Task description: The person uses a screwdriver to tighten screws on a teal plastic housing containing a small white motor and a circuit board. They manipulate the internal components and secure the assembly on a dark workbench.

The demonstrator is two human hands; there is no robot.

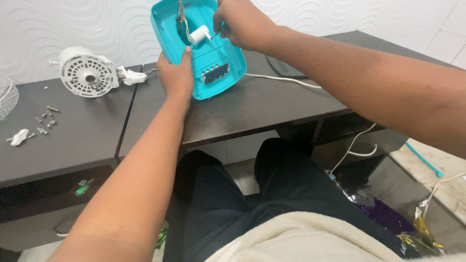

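Left hand: the left hand (177,75) grips the lower left edge of the teal plastic housing (221,53), thumb pressed on its inner face, fingers wrapped behind; it seems to brace the shell, tilted up toward the person so the inside faces them.
Right hand: the right hand (242,22), at 12 o'clock in the view, is pinched narrow around a thin tool (214,35), probably a small screwdriver, its tip at the white cylinder (198,35).
Housing: open side up, its lower end resting on the dark table (272,106), at 12 o'clock from the person's lap.
Inside the housing: the white cylinder sits near the middle, thin coloured wires (183,17) run up from it, and a dark row of switch contacts (214,73) lies toward the lower end.
Motor: a white motor unit (87,72) with a slotted round face lies at 10 o'clock, well apart from the housing, set aside on the second table.
Small parts: loose screws (46,119) and a white plastic piece (18,137) are gathered at 9 o'clock, out of the hands' way yet within reach.
Cord: a white cord (286,80) trails from the housing toward 2 o'clock and down past the table edge.
Surface: two dark, matt tabletops pushed side by side, a seam between them.
Room: white wall with a wavy relief, pale tiled floor, crumpled foil wrappers (383,213) on the floor at 4 o'clock.
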